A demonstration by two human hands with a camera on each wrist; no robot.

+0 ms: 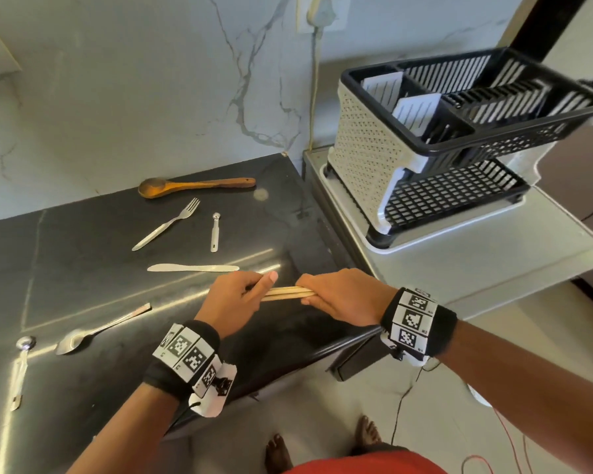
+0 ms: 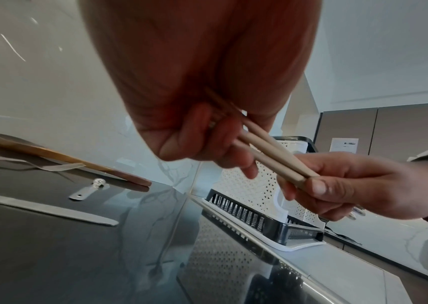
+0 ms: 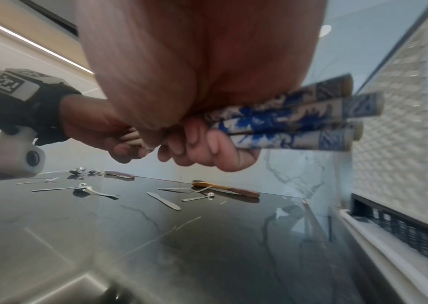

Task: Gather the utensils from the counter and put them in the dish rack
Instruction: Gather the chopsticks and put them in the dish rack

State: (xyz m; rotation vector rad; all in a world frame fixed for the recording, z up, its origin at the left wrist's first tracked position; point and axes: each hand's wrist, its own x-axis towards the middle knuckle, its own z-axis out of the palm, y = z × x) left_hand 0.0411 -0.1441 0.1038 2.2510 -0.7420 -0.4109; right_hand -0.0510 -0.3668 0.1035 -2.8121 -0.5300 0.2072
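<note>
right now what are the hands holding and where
A bundle of chopsticks: left hand grips the plain tips, right hand the blue-patterned end.

My chopsticks (image 3: 285, 121) – tan shafts, blue-white patterned ends; wooden spoon (image 1: 196, 186) orange-brown; counter (image 1: 83, 268) glossy black; dish rack (image 1: 459, 131) – black trays, cream lattice side

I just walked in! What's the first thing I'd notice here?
Both hands, the left hand and right hand, hold a bundle of chopsticks over the dark counter. Behind them lie a wooden spoon and a fork. The empty dish rack stands at the right.
</note>
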